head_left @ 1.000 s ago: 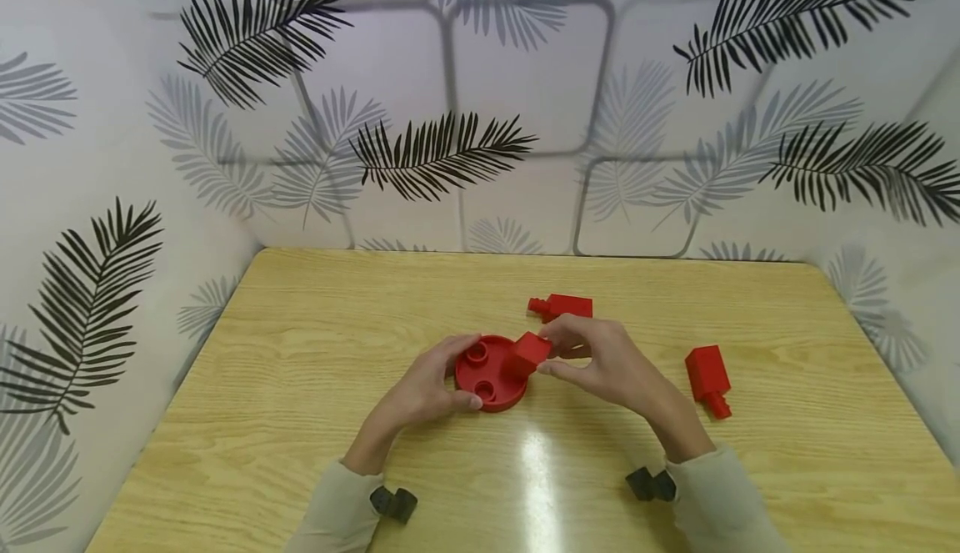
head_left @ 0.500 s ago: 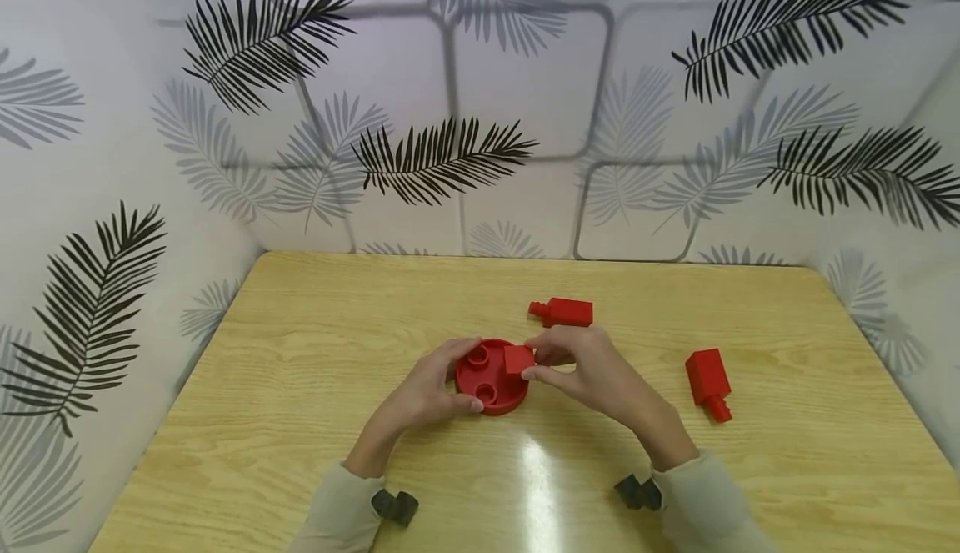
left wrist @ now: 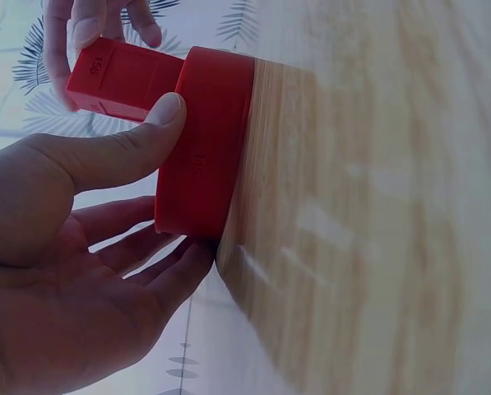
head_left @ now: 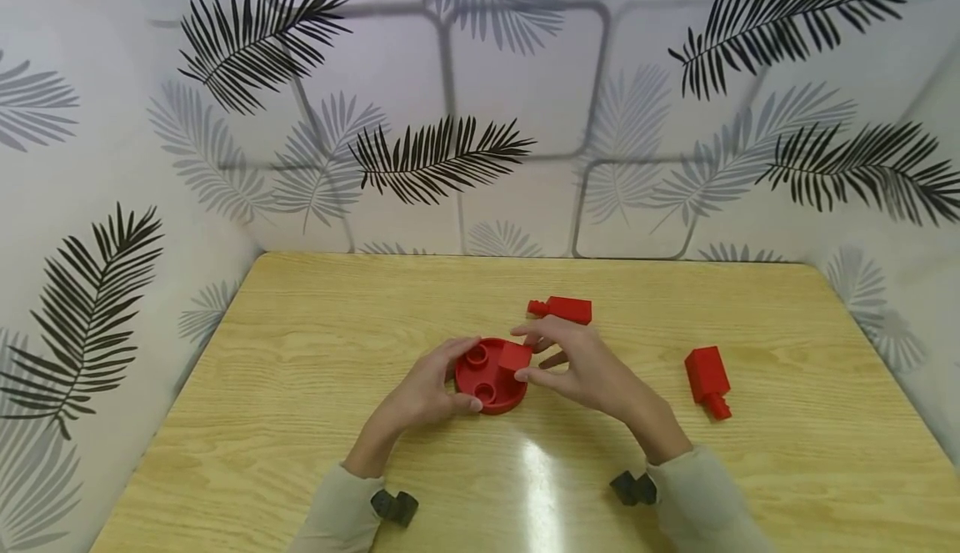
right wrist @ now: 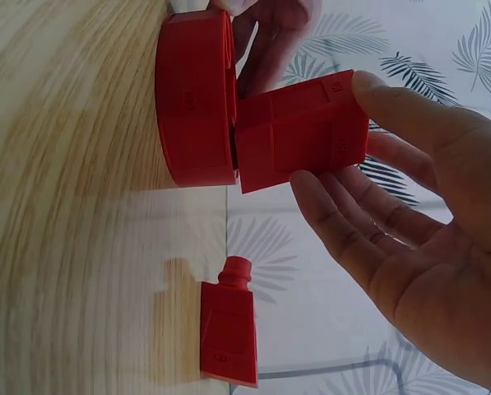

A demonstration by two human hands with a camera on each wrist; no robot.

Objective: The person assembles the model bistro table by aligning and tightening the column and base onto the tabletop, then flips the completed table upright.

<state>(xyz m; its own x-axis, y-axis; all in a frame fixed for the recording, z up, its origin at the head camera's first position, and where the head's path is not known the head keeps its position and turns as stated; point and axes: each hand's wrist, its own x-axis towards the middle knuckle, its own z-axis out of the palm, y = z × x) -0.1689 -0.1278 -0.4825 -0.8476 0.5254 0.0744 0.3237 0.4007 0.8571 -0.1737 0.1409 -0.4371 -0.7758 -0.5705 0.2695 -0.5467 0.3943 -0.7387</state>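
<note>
A round red base (head_left: 491,403) with a raised rim and round sockets rests on the wooden table. My left hand (head_left: 431,386) grips its left side, thumb near and fingers on the far side. A red rectangular block (right wrist: 298,132) stands in the base's right part, leaning slightly, its lower end hidden by the rim. My right hand (head_left: 592,369) is around this block: the thumb touches its near upper corner, and the index fingertip is right at its far side. In the left wrist view, the block (left wrist: 122,78) rises from the base beside the left thumb.
Behind the right hand lies another red block (head_left: 570,310) with a ribbed peg pointing left. A similar block (head_left: 707,376) lies farther right, its peg toward the front. The wooden table (head_left: 315,311) meets a leaf-patterned backdrop (head_left: 517,203) at the back and sides.
My right hand has moved left with the block, bringing it from a strong tilt to nearly upright in the base. Its index finger has since lifted and spread. The left hand has stayed put.
</note>
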